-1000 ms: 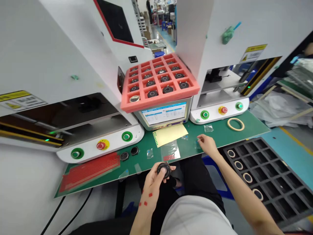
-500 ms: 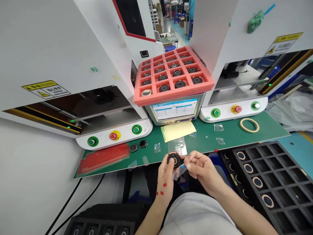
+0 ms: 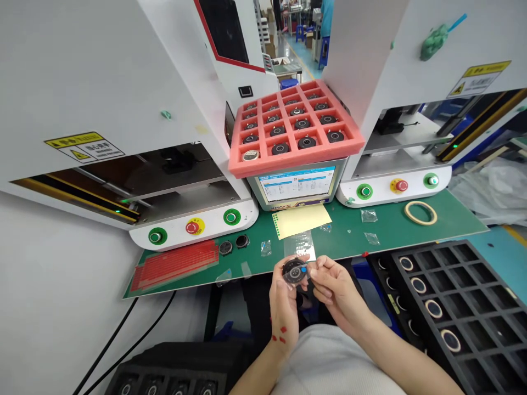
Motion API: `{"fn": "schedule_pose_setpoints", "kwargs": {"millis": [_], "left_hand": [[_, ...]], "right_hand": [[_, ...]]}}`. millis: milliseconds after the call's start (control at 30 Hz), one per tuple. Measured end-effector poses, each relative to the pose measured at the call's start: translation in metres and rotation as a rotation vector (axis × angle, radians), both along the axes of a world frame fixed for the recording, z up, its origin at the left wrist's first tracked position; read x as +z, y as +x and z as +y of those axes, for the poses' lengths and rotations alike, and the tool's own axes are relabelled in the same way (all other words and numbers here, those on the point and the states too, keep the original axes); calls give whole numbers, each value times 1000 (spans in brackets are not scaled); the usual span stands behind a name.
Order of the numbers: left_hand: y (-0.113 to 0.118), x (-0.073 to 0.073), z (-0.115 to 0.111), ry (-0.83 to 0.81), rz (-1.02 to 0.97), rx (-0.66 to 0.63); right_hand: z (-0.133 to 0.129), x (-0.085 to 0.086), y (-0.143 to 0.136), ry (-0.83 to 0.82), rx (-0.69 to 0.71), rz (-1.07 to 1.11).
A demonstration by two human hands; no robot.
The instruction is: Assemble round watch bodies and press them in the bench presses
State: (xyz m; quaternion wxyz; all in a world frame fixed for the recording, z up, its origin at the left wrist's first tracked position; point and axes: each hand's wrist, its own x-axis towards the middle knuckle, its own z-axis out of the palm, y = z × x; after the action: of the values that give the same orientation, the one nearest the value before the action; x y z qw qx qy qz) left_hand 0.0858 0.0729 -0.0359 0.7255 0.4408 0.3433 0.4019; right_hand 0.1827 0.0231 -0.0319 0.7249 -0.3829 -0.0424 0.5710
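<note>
My left hand (image 3: pixel 283 304) is closed around a round black watch case (image 3: pixel 290 264), its back with a ring at the centre turned up. Small red stickers (image 3: pixel 282 330) cling to my left wrist. My right hand (image 3: pixel 335 284) pinches the edge of a clear film (image 3: pixel 297 278) that carries a blue dot. That film lies over the watch back; whether it is stuck down I cannot tell. Just beyond my fingers, a clear sheet with red marks (image 3: pixel 300 244) rests at the table edge.
A pink foam tray (image 3: pixel 296 159) of watch cases sits atop a monitor (image 3: pixel 296 186) between two white machines. Red sticker strips (image 3: pixel 177 266), two watches (image 3: pixel 234 244), film scraps (image 3: pixel 265 248) and a tape roll (image 3: pixel 420 213) lie on the green table (image 3: pixel 349 241). Right stands a black tray (image 3: pixel 459 274).
The clear film with the blue dot has come up from below and now lies across the watch back. My left thumb has moved off the watch's face.
</note>
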Motion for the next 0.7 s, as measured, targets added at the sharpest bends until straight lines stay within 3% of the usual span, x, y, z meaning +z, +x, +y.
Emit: {"fn": "schedule_pose_setpoints", "kwargs": {"millis": [167, 300, 467, 600, 700], "left_hand": [[-2, -1, -1, 26, 137, -19], [-3, -2, 0, 43, 177, -6], [-4, -1, 0, 107, 303, -111], [0, -15, 11, 226, 463, -311], [1, -36, 22, 289, 546, -384]], "right_hand": [[0, -6, -2, -28, -28, -27], [4, -9, -1, -29, -99, -213], [0, -16, -1, -19, 26, -290], [-17, -46, 27, -149, -141, -557], [-62, -82, 76, -400, -391, -696]]}}
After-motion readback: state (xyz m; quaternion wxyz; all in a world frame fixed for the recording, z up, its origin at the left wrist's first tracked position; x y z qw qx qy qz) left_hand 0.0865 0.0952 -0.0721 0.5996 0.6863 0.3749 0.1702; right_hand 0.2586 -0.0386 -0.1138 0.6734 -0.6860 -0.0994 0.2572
